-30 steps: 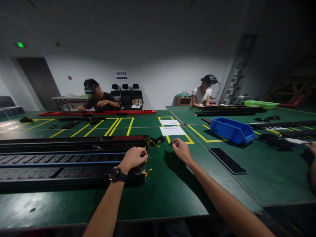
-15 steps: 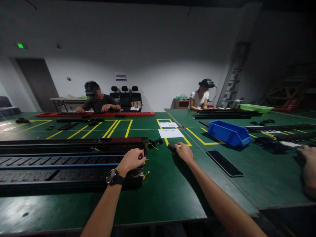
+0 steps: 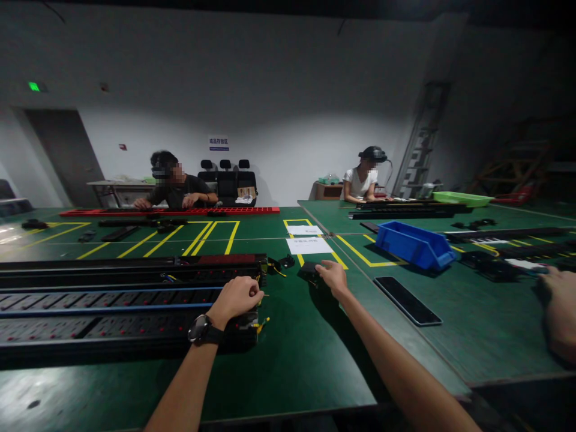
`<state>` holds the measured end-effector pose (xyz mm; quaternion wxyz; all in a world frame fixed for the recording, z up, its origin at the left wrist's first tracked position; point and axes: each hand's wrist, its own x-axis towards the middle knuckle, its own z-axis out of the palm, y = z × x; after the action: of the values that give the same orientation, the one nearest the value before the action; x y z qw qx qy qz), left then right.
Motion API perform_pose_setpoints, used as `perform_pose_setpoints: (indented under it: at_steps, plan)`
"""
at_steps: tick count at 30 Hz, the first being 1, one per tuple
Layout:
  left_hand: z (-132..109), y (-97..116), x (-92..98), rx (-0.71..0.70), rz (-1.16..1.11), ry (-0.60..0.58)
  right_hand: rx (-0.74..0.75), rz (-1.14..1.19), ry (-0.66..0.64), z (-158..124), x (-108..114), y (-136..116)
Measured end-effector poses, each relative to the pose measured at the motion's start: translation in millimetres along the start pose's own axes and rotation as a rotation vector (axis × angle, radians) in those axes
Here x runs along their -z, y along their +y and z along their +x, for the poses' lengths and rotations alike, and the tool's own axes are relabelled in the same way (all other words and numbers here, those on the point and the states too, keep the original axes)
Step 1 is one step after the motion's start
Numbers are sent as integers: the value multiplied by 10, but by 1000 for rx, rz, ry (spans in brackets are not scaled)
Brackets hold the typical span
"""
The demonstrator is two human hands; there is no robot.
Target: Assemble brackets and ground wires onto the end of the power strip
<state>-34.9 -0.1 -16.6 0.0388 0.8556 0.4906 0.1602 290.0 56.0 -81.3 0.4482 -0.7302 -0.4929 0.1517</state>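
Long black socket strips [image 3: 130, 324] with red dots lie side by side at the left, one bordered by blue edges. Over the right end of the blue-edged strip is my left hand [image 3: 236, 300], its fingers curled; what they pinch is hidden. Yellow wire ends [image 3: 263, 324] stick out just below it. My right hand [image 3: 333, 278] grips a small black part [image 3: 308, 272] between thumb and fingers, low over the green table. Another small black piece [image 3: 287, 261] with a yellow wire lies between the strips and that part.
Paper sheets [image 3: 308, 246] lie ahead of my hands. To the right are a phone [image 3: 407, 301] and a blue bin [image 3: 414, 246]. Another person's hand [image 3: 560, 306] works at the right edge. Two people sit across the table, by a red rack [image 3: 252, 210] and black strips [image 3: 405, 214].
The black part in my right hand has turned and shifted slightly left. My left hand stays at the strip's end. The view has moved a little.
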Motion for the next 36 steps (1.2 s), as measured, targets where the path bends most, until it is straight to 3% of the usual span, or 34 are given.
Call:
perform_pose_setpoints:
  at_steps: [3,7,11,16,21,30,36]
  plan:
    - [-7,17,16,9,3,-8,39,92,-6,-19,49,-81]
    - [-14,32,24,18,3,-11,303,128,-39,-296,84,-319]
    - [-11,37,19,37,-1,-21,525,130,-144,-727,-32,-566]
    - [-10,52,25,40,-7,-17,678,103,-276,-1110,-222,-696]
    - [-12,68,31,59,10,-26,700,140,-424,-1244,-295,-670]
    - [-19,68,31,48,14,-27,723,152,-526,-1275,-271,-695]
    - [-16,87,42,60,24,-40,582,282,-681,-1229,-271,-683]
